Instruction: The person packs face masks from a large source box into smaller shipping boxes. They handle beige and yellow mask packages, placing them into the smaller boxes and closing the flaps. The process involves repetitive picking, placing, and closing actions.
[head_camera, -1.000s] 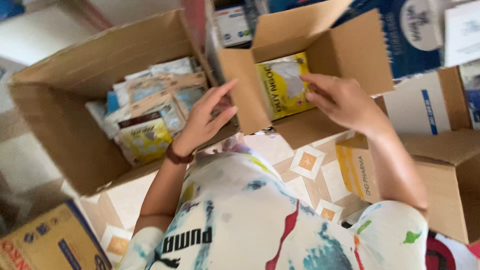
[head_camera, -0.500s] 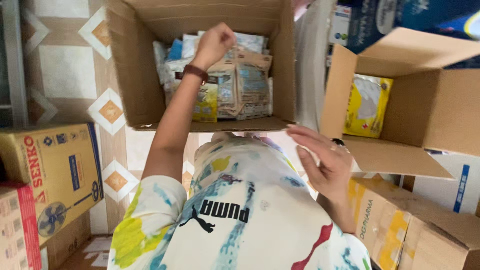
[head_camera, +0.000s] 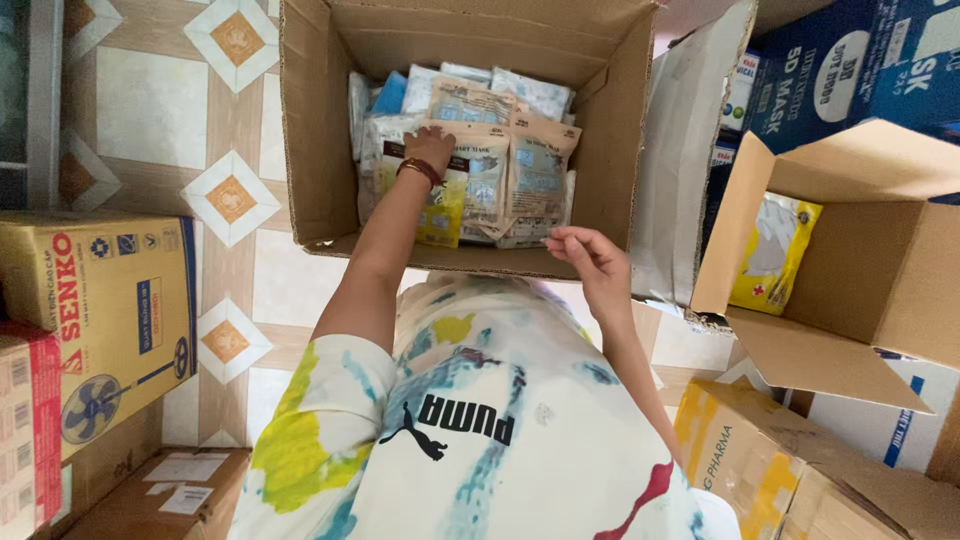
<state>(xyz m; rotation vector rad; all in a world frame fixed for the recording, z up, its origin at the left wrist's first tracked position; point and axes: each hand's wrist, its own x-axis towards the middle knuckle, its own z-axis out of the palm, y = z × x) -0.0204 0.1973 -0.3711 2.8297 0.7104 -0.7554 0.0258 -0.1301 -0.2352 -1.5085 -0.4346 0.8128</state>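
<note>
The left hand (head_camera: 430, 148) reaches down into the big box (head_camera: 300, 120) and rests on the top of a stack of flat packets (head_camera: 500, 165), fingers curled over a brown packet's upper edge. Whether the grip has closed on one packet or only presses on it I cannot tell, since the fingers are seen from behind. The right hand (head_camera: 590, 255) hovers at the near rim of that box, fingers loosely spread and holding nothing, just beside the lower corner of the packets.

The packets stand packed on edge, leaning in overlapping rows and filling the far half of the box. The brown packet under the left hand has its long axis running from the near wall towards the far wall, its printed face turned up to the camera and its top edge pointing to the far wall.

Risks, as I judge them: the packets are slippery and overlap, so pulling one could drag its neighbours up or topple the leaning row. A pinch on the thin edge alone may slip. The yellow packet (head_camera: 440, 215) below the wrist could be creased by the forearm. The small box (head_camera: 880, 270) to the right, with a yellow packet (head_camera: 775, 250) inside, sits tilted with flaps open and could tip if knocked
</note>
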